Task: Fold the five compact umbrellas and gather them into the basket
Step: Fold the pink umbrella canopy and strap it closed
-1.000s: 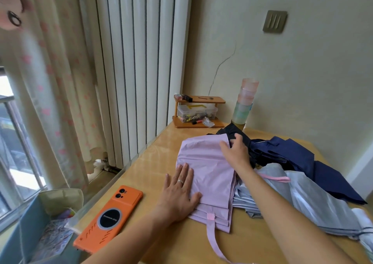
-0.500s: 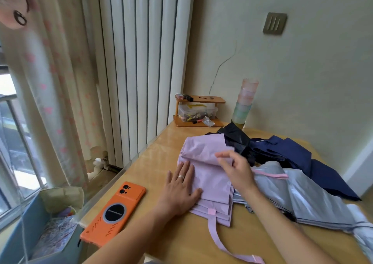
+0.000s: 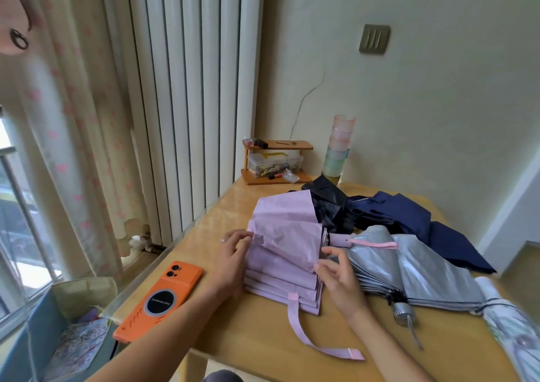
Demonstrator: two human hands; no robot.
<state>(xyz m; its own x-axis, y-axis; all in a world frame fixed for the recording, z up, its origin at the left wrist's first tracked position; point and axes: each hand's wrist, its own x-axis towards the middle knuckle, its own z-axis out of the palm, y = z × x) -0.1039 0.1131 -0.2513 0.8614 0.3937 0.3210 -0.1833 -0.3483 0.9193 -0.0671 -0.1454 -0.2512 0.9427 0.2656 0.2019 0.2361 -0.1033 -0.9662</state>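
Five umbrellas share the counter point(image 3: 257, 340), and none shows in the basket point(image 3: 20, 346), the blue bin below the counter at the lower left, beside the orange phone point(image 3: 159, 299). The lilac umbrella point(image 3: 286, 253) lies at the centre of the frame, its canopy stacked in flat pleats and its strap point(image 3: 304, 332) trailing loose toward the lower edge. Toward the upper right sit the black umbrella point(image 3: 330, 206) and the navy umbrella point(image 3: 409, 218). The silver umbrella point(image 3: 415, 267) lies just right of the lilac one, and a pale umbrella point(image 3: 502, 320) pokes in at the right edge. All four look loose and unfolded.

The left grip point(image 3: 233, 253) is at the stack's left edge, fingers bent against the cloth; whether it pinches or merely touches cannot be told. The right grip point(image 3: 336, 270) is at the right edge, thumb and fingers pinching the corner of the top panel.

A second ago the left grip lay flat on the pleats while the right grip reached to the canopy's far edge. Since then one more panel has come over onto the stack, and both grips have moved out to its sides.

That suggests the lilac pleating is nearly done, so rolling it and binding it with the strap likely comes next. The task looks early, with this first umbrella unfinished and four untouched.
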